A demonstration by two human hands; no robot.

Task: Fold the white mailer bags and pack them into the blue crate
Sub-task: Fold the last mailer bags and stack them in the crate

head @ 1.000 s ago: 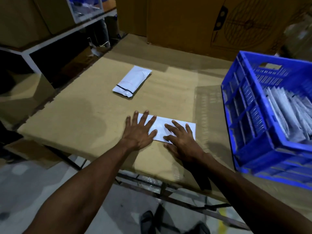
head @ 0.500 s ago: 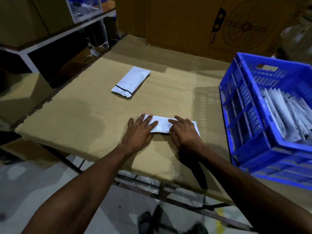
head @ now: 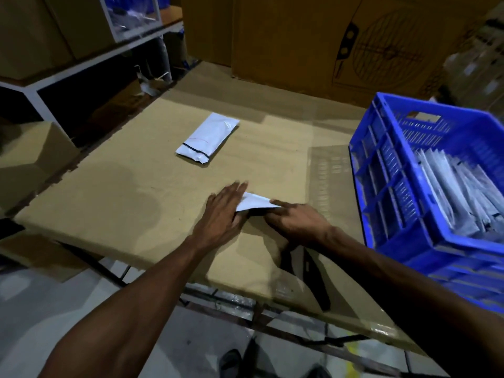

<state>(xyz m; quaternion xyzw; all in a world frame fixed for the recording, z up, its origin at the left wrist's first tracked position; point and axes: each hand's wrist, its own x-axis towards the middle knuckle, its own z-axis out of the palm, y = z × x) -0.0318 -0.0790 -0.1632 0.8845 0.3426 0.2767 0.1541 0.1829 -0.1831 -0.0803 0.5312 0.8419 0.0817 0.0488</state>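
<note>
White film of the mailer bag (head: 252, 204) shows between the two hands, near the front edge of the table (head: 114, 192). It lies low on the surface with one side lifted off it, a sign of thin, limp plastic that holds little shape of its own.

Left hand (head: 225, 210): fingers extended and close together, laid over the bag's left part. It appears to press, not to grip. Right hand (head: 296, 222): fingers drawn in at the bag's right end. Whether they pinch the film or only push it cannot be told.

Handling, as judged:
- Weight: very light. A draught or a fast move could shift it.
- Stiffness: soft. Creases need firm flat pressure or they may spring open.
- Surface: probably slick. Keep one palm on it during each fold.
- Hold: take the finished fold by its creased edge, across the full thickness.

Other stock: a banded bundle of bags (head: 208, 140) lies farther back on the table, well apart. Blue crate (head: 381, 170) stands to the right, with folded bags (head: 447, 192) inside it on edge.
</note>
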